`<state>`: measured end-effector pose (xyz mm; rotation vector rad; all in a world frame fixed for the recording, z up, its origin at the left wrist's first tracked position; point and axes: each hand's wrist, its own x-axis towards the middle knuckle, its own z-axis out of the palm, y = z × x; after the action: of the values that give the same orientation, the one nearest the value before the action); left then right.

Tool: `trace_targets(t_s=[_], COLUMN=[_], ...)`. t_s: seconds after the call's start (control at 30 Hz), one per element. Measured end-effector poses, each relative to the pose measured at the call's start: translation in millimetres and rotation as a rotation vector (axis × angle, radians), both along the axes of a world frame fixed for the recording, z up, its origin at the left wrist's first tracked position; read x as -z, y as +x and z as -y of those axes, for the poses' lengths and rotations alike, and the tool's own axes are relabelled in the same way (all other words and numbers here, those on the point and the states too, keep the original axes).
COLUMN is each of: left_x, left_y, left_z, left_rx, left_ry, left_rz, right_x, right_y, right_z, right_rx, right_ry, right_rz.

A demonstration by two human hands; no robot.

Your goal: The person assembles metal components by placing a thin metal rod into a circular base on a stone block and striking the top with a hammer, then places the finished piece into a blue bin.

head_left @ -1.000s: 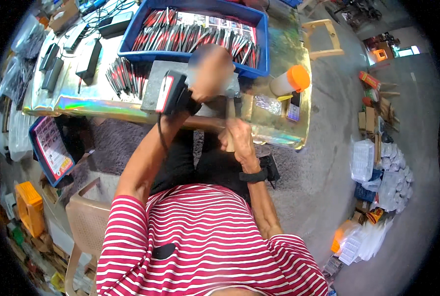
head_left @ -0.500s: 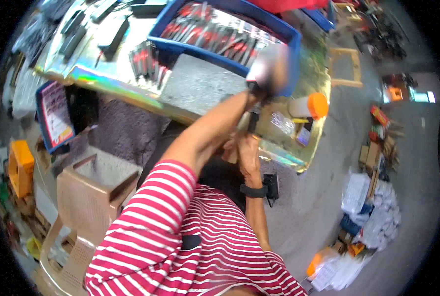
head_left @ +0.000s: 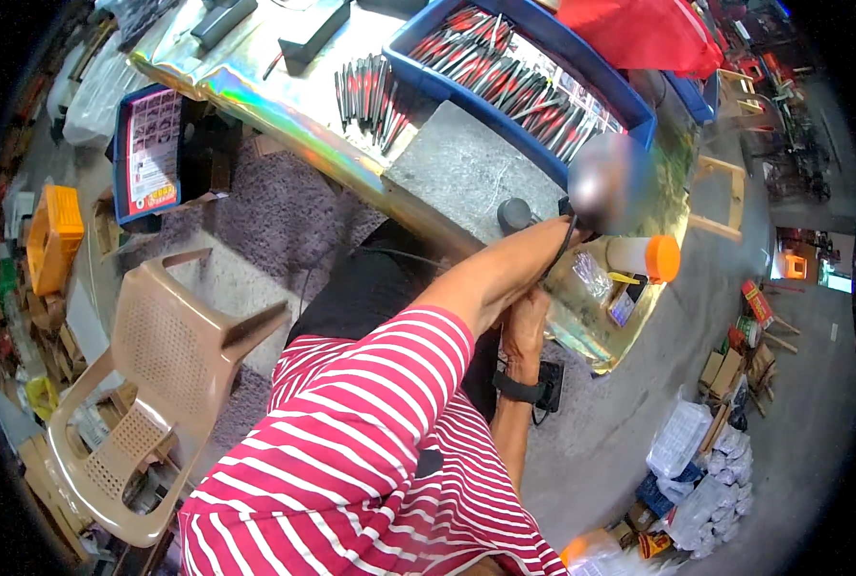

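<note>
Head | tray sticks (head_left: pixel 510 84): axes upper right | left hand (head_left: pixel 604 184), right hand (head_left: pixel 526 319): can't tell grip

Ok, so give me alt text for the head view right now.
A person's blurred left hand is near the right end of a blue tray of slim red-and-black pieces; the right hand is partly hidden behind the left forearm. A grey slab and an orange-lidded jar sit on the shiny-topped table.
</note>
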<state>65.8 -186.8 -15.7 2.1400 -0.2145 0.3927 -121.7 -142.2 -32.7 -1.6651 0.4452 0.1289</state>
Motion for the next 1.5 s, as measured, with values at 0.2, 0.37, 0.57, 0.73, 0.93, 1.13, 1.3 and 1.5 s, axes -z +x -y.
trace_targets(t_s=[0.2,0.37,0.57,0.73,0.93,1.13,1.3,1.5], left_x=[-3.7,-12.7,-28.8,-37.9,15.8,43.0,42.3,41.8], left_y=[-5.3,-10.2,-12.7,-27.9,-22.4,-3.6,6.2,11.1], left_z=[0.1,-15.4,-75.6,-186.0,-307.6,-345.8,-358.2,-362.3], left_rx=[0.014,0.211,0.269,0.001,-0.4,-0.576,-0.539,-0.54], left_ry=[0.101,0.215,-0.248,-0.366,-0.389,-0.159,-0.027,0.002], left_rz=[0.02,0.002,0.203,0.085,-0.05,-0.144,-0.243,-0.257], right_x=[-17.6,-13.8,-6.2,-29.3,-30.6,-33.4,-31.9,-22.9], right_y=[2.6,3.1,5.2,8.2,8.5,5.5,0.7,-3.3], right_z=[-10.2,-13.2,-7.1,-13.0,-13.7,-9.7,-5.2,5.4], right_rx=[-0.014,0.09,0.024,0.042,0.048,0.032,0.05,0.058], right_ry=[0.069,0.174,0.228,0.288,0.415,0.32,0.289,0.257], right_rz=[0.092,0.072,0.038,-0.013,-0.018,-0.014,-0.032,-0.019])
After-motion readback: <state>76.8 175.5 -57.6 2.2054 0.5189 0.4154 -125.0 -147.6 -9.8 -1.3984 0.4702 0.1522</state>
